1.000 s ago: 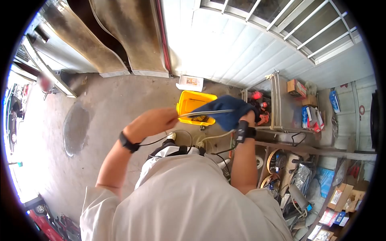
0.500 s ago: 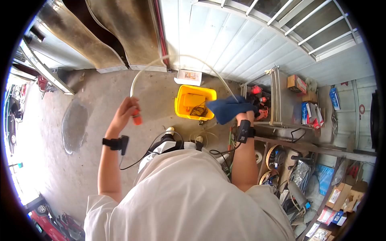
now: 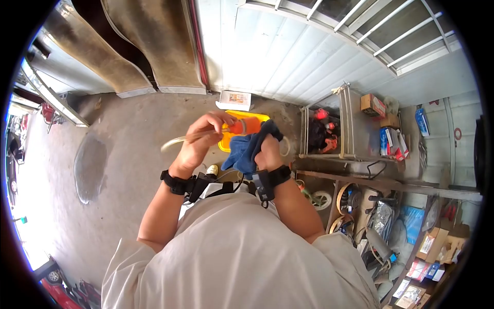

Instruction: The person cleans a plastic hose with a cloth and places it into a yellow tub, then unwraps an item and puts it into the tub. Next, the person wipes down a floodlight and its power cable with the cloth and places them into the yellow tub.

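Biggest change: hands were wide apart, now close together in front of the torso, over the yellow tub (image 3: pixel 224 146) on the concrete floor (image 3: pixel 128 154). Tub is partly hidden behind them. My read: both held items are now within reach of each other for close handling.

Right hand (image 3: pixel 268 153) is closed on the blue cloth (image 3: pixel 243 154), which hangs bunched toward the left hand (image 3: pixel 195 144).

Left hand is closed around the clear hose (image 3: pixel 180 139); the high arch is gone, and a short run now sticks out on the hand's outer side.

Orange cylinder (image 3: pixel 249 125) is at the left fingertips, roughly level, pointing toward the right hand. It sits between the hands, just beyond the cloth. Can't tell if cloth and cylinder touch, or how firmly the left fingers grip its collar (image 3: pixel 228 130).
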